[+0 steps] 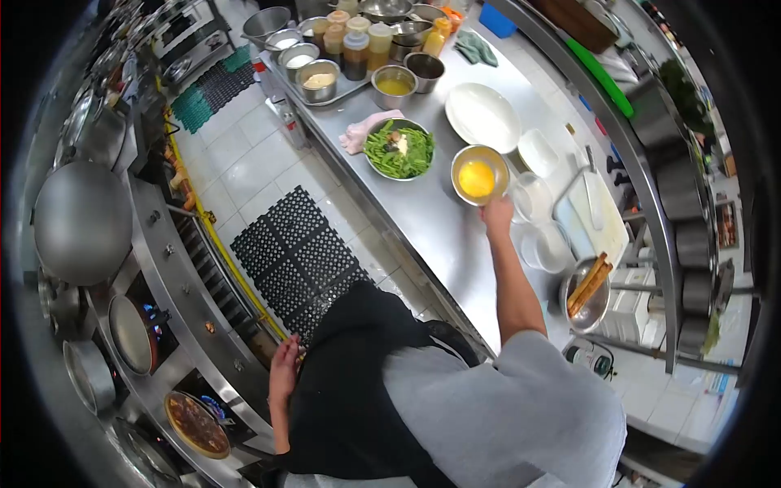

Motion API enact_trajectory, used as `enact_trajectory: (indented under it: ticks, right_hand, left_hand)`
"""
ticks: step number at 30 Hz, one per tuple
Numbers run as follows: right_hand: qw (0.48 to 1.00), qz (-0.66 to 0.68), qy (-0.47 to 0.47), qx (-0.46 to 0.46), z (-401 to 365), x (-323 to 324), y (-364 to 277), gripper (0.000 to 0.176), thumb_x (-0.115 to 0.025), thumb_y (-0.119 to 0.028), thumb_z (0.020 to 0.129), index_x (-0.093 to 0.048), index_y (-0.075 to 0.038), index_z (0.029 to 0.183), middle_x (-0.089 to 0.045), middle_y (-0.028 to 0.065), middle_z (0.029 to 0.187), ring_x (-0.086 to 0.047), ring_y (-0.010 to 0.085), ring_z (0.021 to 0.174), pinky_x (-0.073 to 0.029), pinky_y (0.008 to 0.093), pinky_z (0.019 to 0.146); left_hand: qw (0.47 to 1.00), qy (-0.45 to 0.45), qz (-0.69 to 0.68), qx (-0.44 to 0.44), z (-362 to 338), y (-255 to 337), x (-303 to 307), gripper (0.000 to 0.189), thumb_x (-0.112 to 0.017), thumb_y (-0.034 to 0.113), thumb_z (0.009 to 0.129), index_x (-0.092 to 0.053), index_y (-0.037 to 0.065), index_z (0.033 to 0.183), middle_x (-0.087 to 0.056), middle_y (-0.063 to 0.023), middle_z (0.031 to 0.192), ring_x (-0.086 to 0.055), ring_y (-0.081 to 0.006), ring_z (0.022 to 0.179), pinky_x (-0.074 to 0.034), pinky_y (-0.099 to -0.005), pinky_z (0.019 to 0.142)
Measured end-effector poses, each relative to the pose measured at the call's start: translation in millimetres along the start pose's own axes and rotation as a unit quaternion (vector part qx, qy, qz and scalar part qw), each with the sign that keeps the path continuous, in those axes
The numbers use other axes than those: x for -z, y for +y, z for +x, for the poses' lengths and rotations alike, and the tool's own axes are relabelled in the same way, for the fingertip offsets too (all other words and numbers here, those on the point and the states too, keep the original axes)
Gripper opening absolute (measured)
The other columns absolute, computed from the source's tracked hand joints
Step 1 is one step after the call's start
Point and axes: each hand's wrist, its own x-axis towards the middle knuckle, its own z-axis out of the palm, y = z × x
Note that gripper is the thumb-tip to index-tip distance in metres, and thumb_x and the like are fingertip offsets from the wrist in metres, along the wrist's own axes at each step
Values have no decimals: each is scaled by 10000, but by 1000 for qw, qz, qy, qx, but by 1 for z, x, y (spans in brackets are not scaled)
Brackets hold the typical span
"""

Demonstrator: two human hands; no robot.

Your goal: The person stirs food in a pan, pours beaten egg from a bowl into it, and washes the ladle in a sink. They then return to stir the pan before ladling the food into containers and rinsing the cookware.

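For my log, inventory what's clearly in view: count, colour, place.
Counter: one, silver, centre
Bowl of yellow liquid: one, silver, at right hand
Bowl of green vegetables: one, silver, counter's left edge
Oval plate: one, white, mid-counter
Dish: one, white, beside plate
Tubs: at least two, clear, beside board
Cutting board: one, white, counter's right
Knife: one, silver, on board
Sticks: at least two, brown, in steel bowl
Squeeze bottles: several, mostly brown, counter's far end
Cloths: two, pink and green, on counter
Floor mats: several, black or green, left
Pans: several, grey, on stove
Left hand: one, bare, near stove
Right hand: one, bare, grip on yellow-liquid bowl
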Motion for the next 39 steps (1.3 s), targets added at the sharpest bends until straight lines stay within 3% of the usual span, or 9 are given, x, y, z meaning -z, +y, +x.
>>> enact_trajectory:
  ticks: [8, 16, 22, 25, 29, 32, 36, 38, 39]
  right_hand:
    - [923, -87, -364, 92, -121, -16, -158, 226, -516, -132, 921, -630, 57, 971, -632, 107, 640, -609, 189, 493, -484, 347, 490]
    - [636, -153, -747, 118, -343, -132, -254, 270, -512, -90, 958, -669, 9, 1154, -633, 43, 717, -555, 103, 467, -453, 269, 445]
    - [402, -201, -878, 167, -493, -172, -261, 251, -551, -244, 1064, -651, -16, 1092, -668, 27, 757, -611, 105, 550, -519, 254, 528]
    - [354, -179, -912, 100, -552, -203, -243, 336, -540, -335, 1088, -646, -27, 1169, -697, 44, 879, -661, 109, 711, -555, 262, 623]
    - [338, -244, -884, 211, -634, -256, -194, 404, -573, -408, 1062, -636, -56, 1250, -691, 57, 1037, -673, 137, 874, -556, 279, 682]
    - [365, -301, -877, 84, -691, -261, -175, 429, -583, -438, 1049, -605, -76, 1279, -683, 68, 1012, -680, 166, 871, -557, 293, 676]
    - [359, -339, -867, -68, -740, -280, -151, 375, -560, -435, 1054, -594, -91, 1201, -638, 44, 868, -595, 148, 644, -478, 289, 519]
    - [322, -340, -882, 56, -741, -312, -132, 334, -579, -388, 1038, -637, -71, 1122, -612, 47, 761, -529, 154, 583, -445, 326, 497]
    - [278, -275, -819, 420, -741, -320, -129, 294, -599, -312, 1014, -664, -26, 1008, -678, 156, 787, -626, 275, 621, -509, 410, 576]
  left_hand:
    - [990, -60, -69, -110, -5, 114, -35, 448, -536, 347, 1094, -570, 66, 1441, -610, -62, 1418, -620, -178, 1223, -489, -329, 1008]
    - [969, 6, -198, -149, -76, 90, 17, 822, -569, 579, 1022, -238, 124, 1622, -576, -103, 1375, -654, -122, 957, -561, -278, 773]
    - [892, 213, -371, -146, -147, -20, 64, 450, -518, 328, 1035, -628, -59, 1238, -737, -119, 1021, -721, -174, 805, -559, -297, 605]
    - [818, 328, -444, -161, -186, -68, 70, 458, -506, 299, 1027, -600, -75, 1273, -730, -139, 1081, -722, -195, 881, -579, -325, 715]
    - [705, 464, -494, -210, -229, -119, 60, 487, -500, 287, 1030, -569, -102, 1316, -703, -159, 1193, -703, -212, 1039, -571, -347, 875]
    - [640, 526, -520, -208, -259, -152, 53, 483, -496, 283, 1034, -569, -97, 1325, -691, -169, 1223, -688, -217, 1086, -558, -351, 911]
    - [594, 560, -555, -161, -296, -197, 40, 535, -496, 394, 1035, -544, -18, 1373, -712, -142, 1141, -708, -187, 964, -584, -315, 642]
    - [568, 589, -551, -166, -318, -202, 35, 538, -492, 417, 1044, -585, -30, 1327, -715, -141, 1159, -709, -207, 1003, -598, -360, 769]
    - [542, 616, -546, -169, -319, -215, 34, 536, -492, 410, 1045, -585, -39, 1323, -707, -147, 1185, -710, -220, 1018, -599, -377, 817]
